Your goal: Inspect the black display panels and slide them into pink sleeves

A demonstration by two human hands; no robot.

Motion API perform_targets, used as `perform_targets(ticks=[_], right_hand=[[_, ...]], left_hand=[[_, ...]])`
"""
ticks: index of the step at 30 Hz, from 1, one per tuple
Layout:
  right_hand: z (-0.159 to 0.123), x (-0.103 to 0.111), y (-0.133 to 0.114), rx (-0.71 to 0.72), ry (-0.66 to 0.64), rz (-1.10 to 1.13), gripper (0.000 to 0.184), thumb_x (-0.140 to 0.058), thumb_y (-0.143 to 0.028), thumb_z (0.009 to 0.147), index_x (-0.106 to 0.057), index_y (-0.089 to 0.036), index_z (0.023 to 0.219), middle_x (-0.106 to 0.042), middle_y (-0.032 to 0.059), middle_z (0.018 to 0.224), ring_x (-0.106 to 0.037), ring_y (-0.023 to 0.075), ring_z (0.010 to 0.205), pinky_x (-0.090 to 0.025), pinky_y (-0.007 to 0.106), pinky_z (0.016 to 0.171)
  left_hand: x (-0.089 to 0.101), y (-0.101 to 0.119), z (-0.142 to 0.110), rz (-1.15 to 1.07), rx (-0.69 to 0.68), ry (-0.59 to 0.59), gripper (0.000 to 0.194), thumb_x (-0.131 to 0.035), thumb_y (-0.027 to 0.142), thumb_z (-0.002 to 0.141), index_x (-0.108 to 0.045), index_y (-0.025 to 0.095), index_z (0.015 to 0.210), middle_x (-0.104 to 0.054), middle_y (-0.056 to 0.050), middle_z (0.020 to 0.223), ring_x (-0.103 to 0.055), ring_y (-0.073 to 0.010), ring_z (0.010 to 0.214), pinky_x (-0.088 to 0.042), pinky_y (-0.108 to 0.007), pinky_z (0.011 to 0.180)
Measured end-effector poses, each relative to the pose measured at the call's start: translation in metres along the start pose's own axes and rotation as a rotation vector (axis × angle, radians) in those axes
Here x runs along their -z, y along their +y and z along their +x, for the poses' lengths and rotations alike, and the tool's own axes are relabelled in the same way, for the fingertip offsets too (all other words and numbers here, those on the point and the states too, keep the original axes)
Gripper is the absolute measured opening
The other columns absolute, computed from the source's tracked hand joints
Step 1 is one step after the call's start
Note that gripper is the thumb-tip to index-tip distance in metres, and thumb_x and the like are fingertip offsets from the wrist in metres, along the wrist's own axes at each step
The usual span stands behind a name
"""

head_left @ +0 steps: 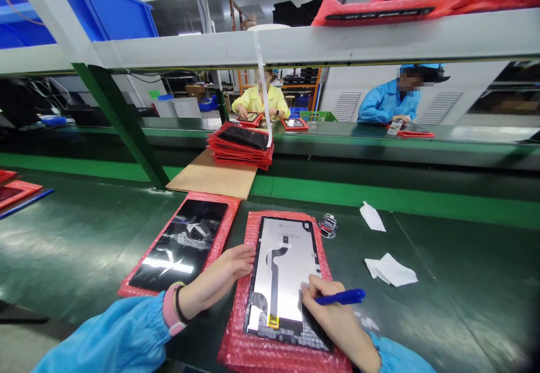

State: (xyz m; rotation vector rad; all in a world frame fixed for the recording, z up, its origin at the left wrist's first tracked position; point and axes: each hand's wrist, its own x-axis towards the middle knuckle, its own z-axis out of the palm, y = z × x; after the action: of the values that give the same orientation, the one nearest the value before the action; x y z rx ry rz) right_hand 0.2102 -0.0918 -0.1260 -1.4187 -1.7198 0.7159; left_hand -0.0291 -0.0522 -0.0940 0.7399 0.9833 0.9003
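Observation:
A tablet screen panel [283, 274] lies back-side up on a red bubble-wrap sheet [253, 350] in front of me. My right hand [333, 319] is closed round a blue pen [341, 297], its tip on the panel's lower right part. My left hand [219, 277] rests with fingers stretched flat on the panel's left edge, holding nothing. To the left, a second panel [181, 243] lies glass-side up on another red bubble-wrap sheet [135, 288].
A stack of red-wrapped panels [240, 145] sits on a cardboard sheet [213, 180] behind. White cloths [390, 270] [372, 216] and a small tape roll [328, 225] lie to the right. Two people work across the green belt [379, 136]. Blue bins [105, 7] sit overhead.

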Motion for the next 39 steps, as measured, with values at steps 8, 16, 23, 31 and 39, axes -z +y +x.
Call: perform_targets(ticks=[8,16,23,31,39], right_hand=[[0.006,0.003,0.006,-0.15,0.074,0.315,0.047,-0.062,-0.057,0.076,-0.038,-0.024,0.052,-0.043,-0.0047,0.043,-0.041,0.0121,0.043,-0.035,0.026,0.047],[0.008,0.001,0.001,-0.214,0.064,0.547,0.053,-0.069,-0.069,0.068,-0.047,-0.021,0.06,-0.038,-0.0092,0.04,-0.031,0.0069,0.037,-0.025,0.021,0.041],[0.008,0.025,-0.001,-0.142,0.147,0.636,0.041,-0.077,-0.056,0.068,-0.06,-0.019,0.068,-0.05,-0.0054,0.049,-0.04,0.0083,0.043,-0.03,0.021,0.042],[0.025,0.073,-0.011,-0.094,0.374,0.773,0.041,-0.066,-0.054,0.082,-0.063,-0.022,0.107,-0.075,0.0096,0.09,-0.067,0.017,0.064,-0.048,0.024,0.049],[0.028,0.079,-0.057,-0.001,0.084,0.69,0.04,-0.065,-0.055,0.081,-0.072,-0.023,0.104,-0.077,0.0077,0.08,-0.073,0.024,0.072,-0.06,0.036,0.068]], left_hand=[[0.003,0.013,0.014,-0.047,0.122,0.048,0.022,-0.069,0.012,0.066,-0.066,0.015,0.087,-0.071,-0.007,0.089,-0.066,-0.0178,0.084,-0.048,-0.034,0.084],[-0.035,0.012,0.027,0.032,0.068,-0.147,0.027,-0.074,0.007,0.055,-0.069,0.012,0.081,-0.072,-0.007,0.078,-0.066,-0.0195,0.073,-0.047,-0.029,0.07],[-0.05,0.006,0.029,0.09,-0.144,-0.096,0.056,-0.063,0.002,0.055,-0.062,0.015,0.109,-0.073,-0.008,0.099,-0.069,-0.0233,0.084,-0.05,-0.03,0.07],[-0.054,0.047,0.016,0.113,-0.451,-0.045,0.045,-0.071,0.017,0.072,-0.058,0.017,0.115,-0.072,-0.006,0.109,-0.067,-0.0234,0.097,-0.05,-0.031,0.084],[-0.067,0.079,0.002,0.126,-0.663,-0.056,0.04,-0.072,0.03,0.079,-0.061,0.02,0.117,-0.07,-0.005,0.119,-0.064,-0.0249,0.112,-0.048,-0.033,0.097]])
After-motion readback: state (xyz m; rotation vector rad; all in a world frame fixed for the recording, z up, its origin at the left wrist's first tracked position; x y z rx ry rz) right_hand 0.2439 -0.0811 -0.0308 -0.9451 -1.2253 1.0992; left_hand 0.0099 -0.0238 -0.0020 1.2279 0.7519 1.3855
